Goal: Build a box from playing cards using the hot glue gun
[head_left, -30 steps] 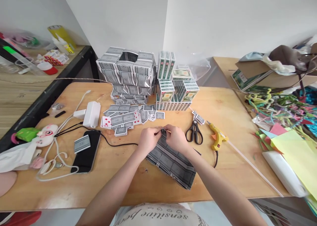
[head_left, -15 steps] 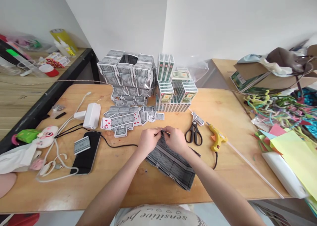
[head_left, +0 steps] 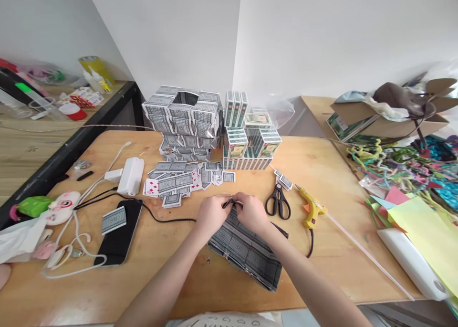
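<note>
A long piece built from grey-backed playing cards (head_left: 246, 250) lies slanted on the table in front of me, its near end towards the lower right. At its far left end my left hand (head_left: 213, 215) is closed, fingertips pinching a dark card edge. Close beside it, my right hand (head_left: 251, 214) pinches the same edge from the right. The fingers partly hide what lies between them. Loose playing cards (head_left: 175, 184) are spread beyond my left hand. Black-handled scissors (head_left: 278, 203) and a yellow glue gun (head_left: 312, 207) lie to the right of my right hand.
A larger card-built box (head_left: 186, 117) stands at the back, beside stacked card packs (head_left: 246, 162). On the left are a phone (head_left: 123, 238), a white charger (head_left: 131, 175) and cables. A glue stick (head_left: 368, 255), coloured paper (head_left: 422, 231) and pipe cleaners (head_left: 379, 162) occupy the right.
The view has tilted up slightly, so everything sits a little lower in the picture. Both hands stay pinched at the far end of the card piece, with little visible movement.
</note>
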### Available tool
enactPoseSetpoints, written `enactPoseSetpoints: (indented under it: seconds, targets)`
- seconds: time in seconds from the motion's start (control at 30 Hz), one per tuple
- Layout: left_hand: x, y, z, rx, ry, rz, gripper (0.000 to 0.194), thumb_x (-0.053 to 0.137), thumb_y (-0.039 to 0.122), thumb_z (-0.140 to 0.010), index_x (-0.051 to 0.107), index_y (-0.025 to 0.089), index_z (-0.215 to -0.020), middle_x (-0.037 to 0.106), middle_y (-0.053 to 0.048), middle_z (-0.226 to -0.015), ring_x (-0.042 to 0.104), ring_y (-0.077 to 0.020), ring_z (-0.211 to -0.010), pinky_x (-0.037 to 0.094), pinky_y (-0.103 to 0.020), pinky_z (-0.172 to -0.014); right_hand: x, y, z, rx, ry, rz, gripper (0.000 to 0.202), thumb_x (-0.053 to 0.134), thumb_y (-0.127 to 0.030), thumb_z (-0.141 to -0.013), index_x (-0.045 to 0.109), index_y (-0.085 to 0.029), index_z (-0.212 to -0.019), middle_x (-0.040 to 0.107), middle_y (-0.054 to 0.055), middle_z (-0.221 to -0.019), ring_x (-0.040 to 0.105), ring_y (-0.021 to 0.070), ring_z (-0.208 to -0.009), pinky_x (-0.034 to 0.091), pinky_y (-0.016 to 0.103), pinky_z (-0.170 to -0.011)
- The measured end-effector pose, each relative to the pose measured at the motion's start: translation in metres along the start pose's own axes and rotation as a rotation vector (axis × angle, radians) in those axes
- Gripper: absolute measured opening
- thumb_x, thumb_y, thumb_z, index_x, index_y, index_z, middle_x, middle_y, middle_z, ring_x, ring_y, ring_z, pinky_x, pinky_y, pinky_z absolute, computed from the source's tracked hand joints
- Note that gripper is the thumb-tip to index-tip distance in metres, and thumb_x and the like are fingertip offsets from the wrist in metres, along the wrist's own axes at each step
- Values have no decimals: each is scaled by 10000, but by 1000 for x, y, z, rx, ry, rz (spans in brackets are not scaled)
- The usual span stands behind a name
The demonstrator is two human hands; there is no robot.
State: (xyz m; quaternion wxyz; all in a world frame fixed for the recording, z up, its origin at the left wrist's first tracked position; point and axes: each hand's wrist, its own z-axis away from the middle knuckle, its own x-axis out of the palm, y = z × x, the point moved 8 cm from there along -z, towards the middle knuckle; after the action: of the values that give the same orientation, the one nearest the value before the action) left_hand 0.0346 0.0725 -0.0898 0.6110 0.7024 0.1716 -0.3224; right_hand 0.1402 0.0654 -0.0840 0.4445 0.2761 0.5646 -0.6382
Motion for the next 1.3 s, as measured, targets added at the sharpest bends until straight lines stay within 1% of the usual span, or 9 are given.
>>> enactPoseSetpoints:
  seconds: [0.13, 0.23, 0.37, 0.43, 0.53, 0.67, 0.83, 1.1, 1.3]
  targets:
    - [-3, 0, -6, -15, -25, -110, 174, 594, 194, -727, 716, 238, -843, 716, -34, -897, 669, -209, -834, 506, -310, -765, 1, 0, 1, -4, 12, -3, 322, 436, -99, -761, 633, -223, -983, 704, 39, -929, 634, 187, -885, 421, 239, -712]
    - [-5, 4, -8, -6, -50, -151, 175, 585, 205, -732, 716, 239, -843, 719, -38, -881, 669, -212, -820, 496, -301, -730, 2, 0, 0, -11, 22, 12, 316, 435, -100, -762, 635, -219, -976, 705, 44, -924, 638, 192, -870, 420, 245, -704]
    - [-4, 11, -9, -8, -102, -256, 190, 543, 191, -743, 720, 235, -798, 721, -52, -796, 666, -228, -733, 480, -302, -637, 3, 0, 0, -12, 28, 33, 307, 437, -109, -766, 635, -219, -974, 705, 47, -917, 641, 199, -851, 417, 253, -690]
    - [-4, 14, -9, -20, -102, -290, 200, 532, 180, -741, 721, 235, -782, 719, -54, -774, 662, -226, -720, 473, -296, -636, 4, 0, -1, -8, 28, 35, 303, 435, -117, -777, 631, -218, -985, 705, 51, -916, 640, 196, -852, 414, 252, -693]
    - [-4, 14, -7, -51, -104, -286, 207, 542, 183, -737, 719, 244, -825, 719, -46, -814, 658, -209, -774, 468, -275, -686, 5, 0, -2, 1, 25, 45, 295, 439, -125, -780, 628, -208, -991, 704, 58, -911, 639, 194, -851, 410, 249, -694]
    - [-3, 10, -7, -140, -160, -340, 217, 546, 232, -742, 710, 259, -881, 717, -36, -848, 648, -209, -820, 456, -268, -691, 6, 0, -2, 10, 14, 61, 293, 450, -120, -769, 625, -202, -989, 704, 55, -909, 638, 194, -845, 403, 245, -681]
    - [-4, 11, -14, -185, -221, -496, 203, 518, 273, -740, 713, 233, -777, 701, -70, -764, 638, -229, -776, 432, -283, -622, 6, 0, -1, 6, 26, 58, 277, 443, -130, -782, 629, -203, -973, 701, 57, -924, 636, 199, -850, 401, 252, -681]
    - [-9, 16, -21, -213, -232, -553, 218, 495, 274, -713, 701, 204, -700, 679, -88, -689, 635, -220, -703, 392, -271, -548, 7, 1, -2, 9, 25, 63, 297, 440, -138, -787, 626, -214, -1006, 699, 57, -941, 637, 207, -852, 406, 262, -683]
    - [-9, 13, -23, -256, -213, -543, 234, 486, 282, -695, 703, 196, -706, 679, -93, -699, 628, -219, -706, 388, -268, -544, 8, 1, -2, 1, 33, 57, 313, 437, -130, -782, 626, -216, -1016, 700, 57, -937, 636, 206, -850, 406, 263, -686]
